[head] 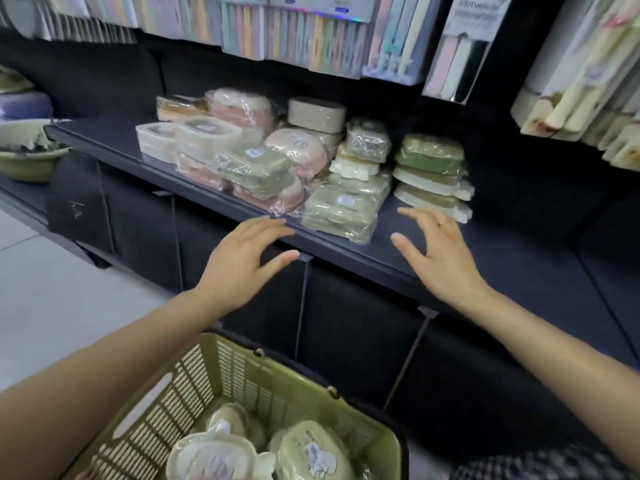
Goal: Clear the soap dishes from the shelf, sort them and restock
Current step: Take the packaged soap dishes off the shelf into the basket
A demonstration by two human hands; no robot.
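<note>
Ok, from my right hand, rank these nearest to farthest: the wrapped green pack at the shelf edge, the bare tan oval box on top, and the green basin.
From the right hand:
1. Wrapped green pack, just left, at the shelf edge.
2. Tan oval box, farther back, atop the pile.
3. Green basin, far left.

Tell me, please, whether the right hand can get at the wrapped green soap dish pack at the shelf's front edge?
Probably yes: the right hand hovers open beside the wrapped green soap dish pack, nothing between them.

Both empty hands, left hand (242, 258) and right hand (440, 258), reach toward shelved soap dishes (341, 206).
</note>
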